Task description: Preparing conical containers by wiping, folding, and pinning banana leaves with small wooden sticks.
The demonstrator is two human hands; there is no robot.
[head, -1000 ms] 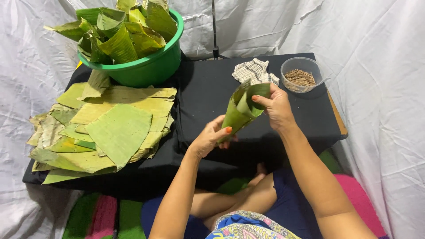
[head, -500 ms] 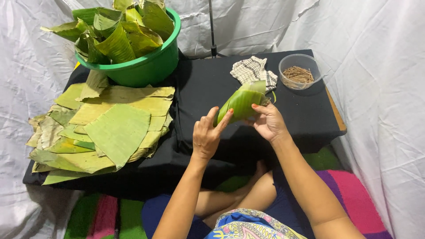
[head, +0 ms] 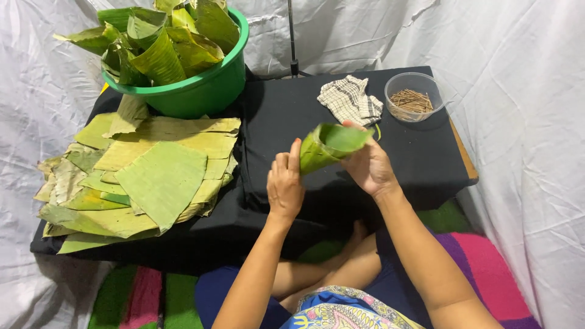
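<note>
A green banana leaf rolled into a cone [head: 328, 146] is held above the black table [head: 286, 116], its open mouth turned to the right. My right hand [head: 368, 164] grips the cone at its wide end. My left hand [head: 285, 183] presses against the cone's narrow lower end with fingers straight and together. A stack of flat cut banana leaves [head: 143, 173] lies on the table's left half.
A green basin [head: 204, 85] full of folded leaf cones stands at the back left. A checked cloth [head: 350, 100] and a clear plastic tub of small wooden sticks [head: 414, 97] sit at the back right. White sheeting surrounds the table. My crossed legs are below.
The cone has tipped from upright to lying sideways with its mouth to the right. My left hand slid from under it to flat against its narrow end.
</note>
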